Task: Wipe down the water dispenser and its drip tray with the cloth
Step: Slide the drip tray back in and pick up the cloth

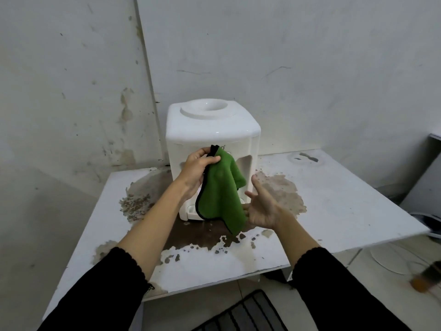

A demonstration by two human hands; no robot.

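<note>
1. The left hand [199, 172] pinches the top corner of a green microfibre cloth [220, 192] with black edging between thumb and fingers, so the cloth hangs free in front of the dispenser's face.
2. The right hand [262, 207] sits at about 4 o'clock from the cloth, palm up and fingers spread, holding nothing; whether its fingertips touch the cloth's lower edge I cannot tell.
3. The white tabletop water dispenser [212, 130] stands at 12 o'clock from the hands, with no bottle in its top well. Its drip tray [192, 212] shows only at the cloth's 8 o'clock edge, the rest hidden behind the fabric.
4. The dispenser rests on a white table [334, 199] whose surface is peeled and stained brown all round the base.
5. The step looks to be gathering the cloth for wiping. To do it well, the right palm would come up under the hanging part and fold it into a flat pad, not a loose bunch, so the whole face presses evenly.
6. I would work from the top well downward, then the front recesses, and leave the drip tray last, since grime tends to collect there.
7. A free hand steadying the body seems wise; the empty unit is probably light and could slide on the flaking top.
</note>
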